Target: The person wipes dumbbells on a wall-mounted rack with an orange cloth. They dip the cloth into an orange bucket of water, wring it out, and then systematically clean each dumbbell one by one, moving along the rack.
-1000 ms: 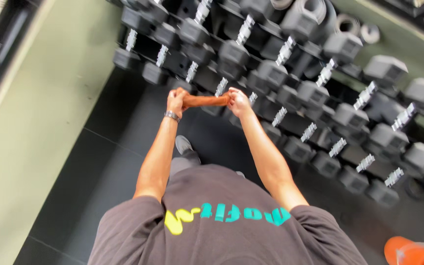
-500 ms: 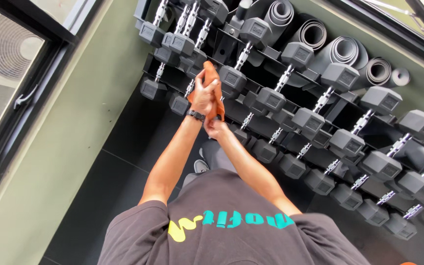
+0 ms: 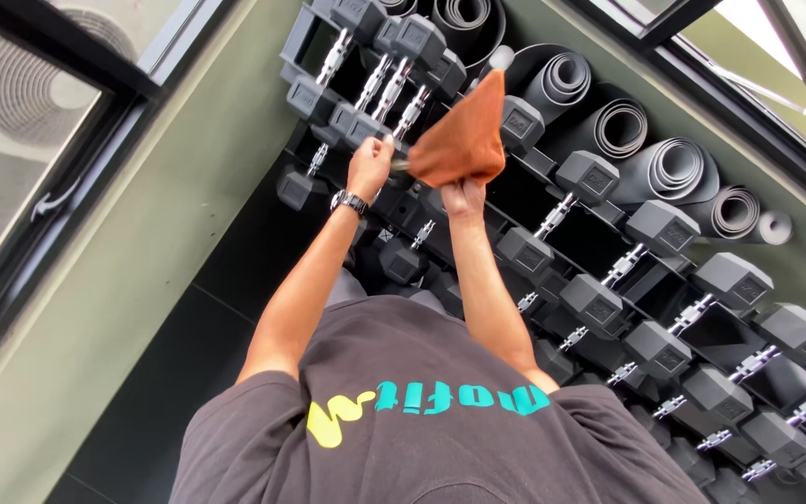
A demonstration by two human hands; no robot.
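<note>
Both raised at upper centre of the frame: left hand (image 3: 370, 166) pinching one corner of the orange cloth (image 3: 459, 140), right hand (image 3: 464, 198) gripping beneath; soft, light, likely best gathered by edges, before the dumbbell rack (image 3: 608, 271).

Dark grey T-shirt (image 3: 440, 439) — teal-yellow print — metal wristwatch (image 3: 351, 202).
</note>
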